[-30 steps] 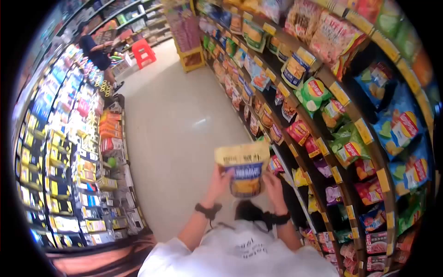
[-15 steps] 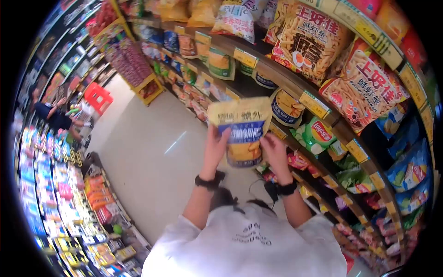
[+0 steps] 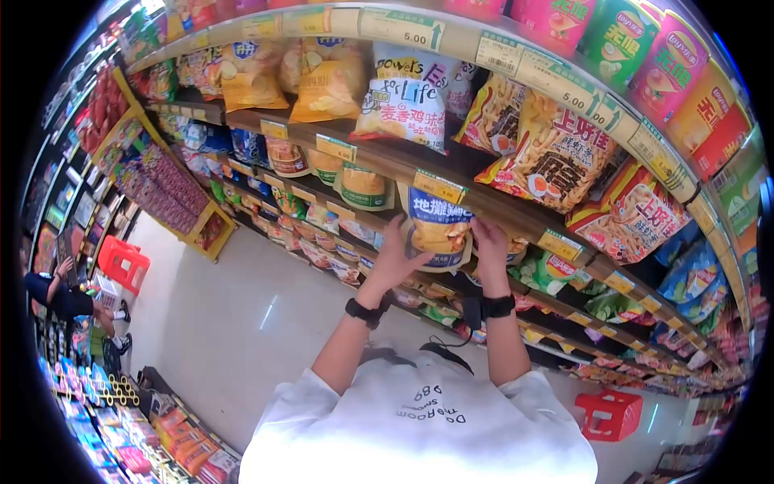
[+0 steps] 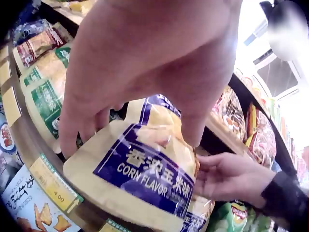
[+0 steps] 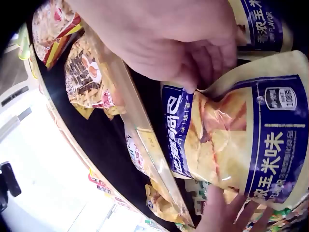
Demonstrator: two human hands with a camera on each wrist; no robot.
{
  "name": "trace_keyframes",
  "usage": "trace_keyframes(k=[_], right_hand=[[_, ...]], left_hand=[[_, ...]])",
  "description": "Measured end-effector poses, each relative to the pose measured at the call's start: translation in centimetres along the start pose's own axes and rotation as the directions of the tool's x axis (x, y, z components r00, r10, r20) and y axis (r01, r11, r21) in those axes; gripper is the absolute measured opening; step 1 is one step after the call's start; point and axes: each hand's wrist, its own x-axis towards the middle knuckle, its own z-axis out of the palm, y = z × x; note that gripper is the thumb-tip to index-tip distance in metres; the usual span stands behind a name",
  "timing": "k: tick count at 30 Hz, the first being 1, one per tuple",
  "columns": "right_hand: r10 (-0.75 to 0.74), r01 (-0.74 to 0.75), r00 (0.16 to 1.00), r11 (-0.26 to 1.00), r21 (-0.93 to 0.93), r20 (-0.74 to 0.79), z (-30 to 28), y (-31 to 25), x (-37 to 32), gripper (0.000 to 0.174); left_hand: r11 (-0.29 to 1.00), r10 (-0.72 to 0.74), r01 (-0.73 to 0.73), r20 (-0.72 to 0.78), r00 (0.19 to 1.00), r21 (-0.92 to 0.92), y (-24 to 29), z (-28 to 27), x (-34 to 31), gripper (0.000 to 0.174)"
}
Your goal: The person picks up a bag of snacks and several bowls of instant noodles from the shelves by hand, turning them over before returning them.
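Observation:
Both hands hold a corn-flavour snack pouch (image 3: 439,230), cream with a blue label and golden chips pictured on it. My left hand (image 3: 395,256) grips its left side, thumb across the front. At the opposite edge, my right hand (image 3: 489,242) pinches the side near the top, its fingers curled. The pouch is at the shelf front, its top hidden behind a yellow price tag (image 3: 439,185) in the head view. Beside my right hand, the right wrist view shows a matching pouch (image 5: 263,24). Green-labelled pouches (image 4: 46,104) stand left of the held one.
On the shelf above lie prawn cracker bags (image 3: 560,153) and yellow chip bags (image 3: 332,81). Green Lay's bags (image 3: 548,270) are to the right. A red stool (image 3: 122,264) and a person (image 3: 64,294) are far left; a red basket (image 3: 609,415) is on the floor behind.
The view has turned right toward the shelves. The pouch, in both hands throughout, has gone from over the aisle to the shelf front, its top now behind a price tag.

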Motion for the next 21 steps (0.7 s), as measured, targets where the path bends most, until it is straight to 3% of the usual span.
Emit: trace_keyframes(k=[3, 6, 9, 10, 13, 14, 16, 17, 19, 20, 21], right_hand=[[-0.182, 0.178, 0.977, 0.983, -0.044, -0.112, 1.8, -1.1, 0.2, 0.027], [-0.082, 0.057, 0.986, 0.984, -0.167, -0.146, 2.3, -2.1, 0.3, 0.028], [-0.128, 0.125, 0.992, 0.941, -0.313, 0.011, 1.3, 0.7, 1.9, 0.030], [-0.173, 0.180, 0.984, 0.943, -0.281, 0.049, 1.7, 0.3, 1.5, 0.030], [-0.135, 0.148, 0.989, 0.841, -0.520, 0.064, 0.0, 1.6, 0.9, 0.031], [-0.100, 0.116, 0.993, 0.833, -0.540, 0.059, -0.7, 1.4, -0.1, 0.034], [-0.045, 0.069, 0.997, 0.916, -0.395, 0.069, -2.6, 1.9, -2.3, 0.037], [-0.026, 0.049, 0.997, 0.947, -0.318, 0.076, -3.7, 2.2, -3.5, 0.040], [0.032, -0.028, 0.996, 0.998, -0.048, 0.083, -6.1, 1.6, -6.5, 0.040], [0.041, -0.039, 0.999, 0.998, -0.044, 0.034, -7.7, 1.8, -8.0, 0.038], [0.051, -0.052, 0.999, 0.998, -0.038, -0.019, -9.5, 2.0, -9.8, 0.037]], left_hand=[[1.000, 0.010, -0.011, -0.021, 1.000, -0.028, 0.0, 0.2, 2.1, 0.083], [0.997, 0.036, -0.039, -0.061, 0.997, -0.061, -0.8, 0.3, 5.0, 0.079], [0.996, 0.085, -0.085, -0.084, 0.993, -0.004, -2.6, 0.4, 6.7, 0.080], [0.989, 0.146, -0.142, -0.085, 0.986, 0.046, -3.6, 0.9, 7.1, 0.079], [0.979, 0.202, -0.200, -0.068, 0.977, 0.037, -5.5, 1.5, 7.8, 0.080], [0.982, 0.176, -0.184, -0.130, 0.976, -0.049, -5.5, 1.7, 7.5, 0.077], [0.971, 0.218, -0.236, -0.245, 0.945, -0.045, -8.0, 3.0, 7.0, 0.079], [0.975, 0.220, -0.201, -0.271, 0.937, 0.096, -7.3, 2.9, 6.0, 0.079], [0.986, 0.160, -0.141, -0.286, 0.945, 0.087, -6.4, 3.0, 4.0, 0.072], [0.983, 0.107, -0.145, -0.293, 0.950, -0.111, -8.7, 3.8, 3.6, 0.065], [0.984, 0.055, -0.099, -0.282, 0.958, -0.145, -8.4, 4.0, 2.7, 0.063]])
